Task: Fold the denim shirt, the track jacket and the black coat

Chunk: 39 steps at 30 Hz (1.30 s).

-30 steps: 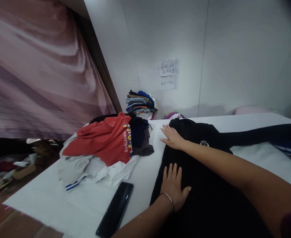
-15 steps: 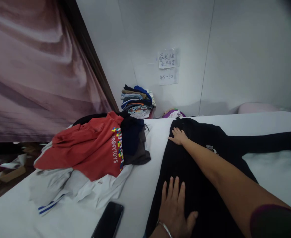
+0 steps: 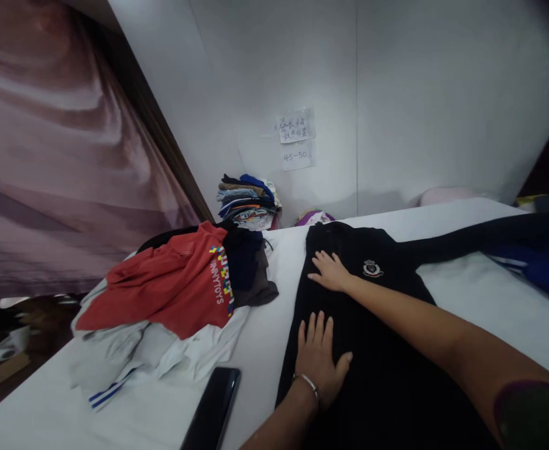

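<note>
Both hands, left and right, lie flat and open on the black garment, gripping nothing. It lies spread on the white surface.

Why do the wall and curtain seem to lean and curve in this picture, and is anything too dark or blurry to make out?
In the head view, the wide lens bends the curtain and wall seam. Light is dim and even; the black garment under the left hand and right hand shows almost no fold detail. The wall note is soft, its handwriting unreadable, and the corners darken.
</note>
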### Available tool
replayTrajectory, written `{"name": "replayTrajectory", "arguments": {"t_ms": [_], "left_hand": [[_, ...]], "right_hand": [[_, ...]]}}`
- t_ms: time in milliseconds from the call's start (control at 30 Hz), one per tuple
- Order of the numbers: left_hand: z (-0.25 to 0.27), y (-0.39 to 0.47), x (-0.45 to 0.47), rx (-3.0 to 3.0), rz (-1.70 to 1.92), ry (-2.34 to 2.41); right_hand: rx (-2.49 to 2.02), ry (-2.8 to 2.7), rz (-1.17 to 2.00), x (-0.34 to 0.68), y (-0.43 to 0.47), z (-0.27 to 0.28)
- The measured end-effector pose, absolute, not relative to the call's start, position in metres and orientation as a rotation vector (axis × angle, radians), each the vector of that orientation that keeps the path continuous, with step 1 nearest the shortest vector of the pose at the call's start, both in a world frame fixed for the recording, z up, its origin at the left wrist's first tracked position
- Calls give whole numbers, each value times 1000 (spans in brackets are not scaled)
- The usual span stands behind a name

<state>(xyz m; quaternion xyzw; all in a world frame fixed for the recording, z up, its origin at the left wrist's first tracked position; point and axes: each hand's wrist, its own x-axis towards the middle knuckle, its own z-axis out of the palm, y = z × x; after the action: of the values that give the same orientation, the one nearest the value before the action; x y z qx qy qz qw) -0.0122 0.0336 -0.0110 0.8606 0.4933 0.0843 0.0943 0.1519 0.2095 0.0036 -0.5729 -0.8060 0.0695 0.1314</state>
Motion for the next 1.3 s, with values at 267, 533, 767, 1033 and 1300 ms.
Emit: {"name": "replayTrajectory", "arguments": {"t_ms": [267, 533, 767, 1033, 1300], "left_hand": [[-6, 36, -9, 2631, 204, 1506], [-5, 35, -7, 2645, 191, 1520], [8, 37, -7, 2669, 50, 1540], [5, 12, -9, 2696, -11, 1495], [14, 15, -12, 2662, 60, 1657]], "right_hand": [[-1659, -2329, 303, 153, 160, -1], [-1529, -2318, 584, 180, 66, -1], [-1515, -2393, 412, 237, -16, 1], [-1862, -2214, 161, 294, -40, -29], [-1677, -2015, 429, 304, -33, -34]]}}
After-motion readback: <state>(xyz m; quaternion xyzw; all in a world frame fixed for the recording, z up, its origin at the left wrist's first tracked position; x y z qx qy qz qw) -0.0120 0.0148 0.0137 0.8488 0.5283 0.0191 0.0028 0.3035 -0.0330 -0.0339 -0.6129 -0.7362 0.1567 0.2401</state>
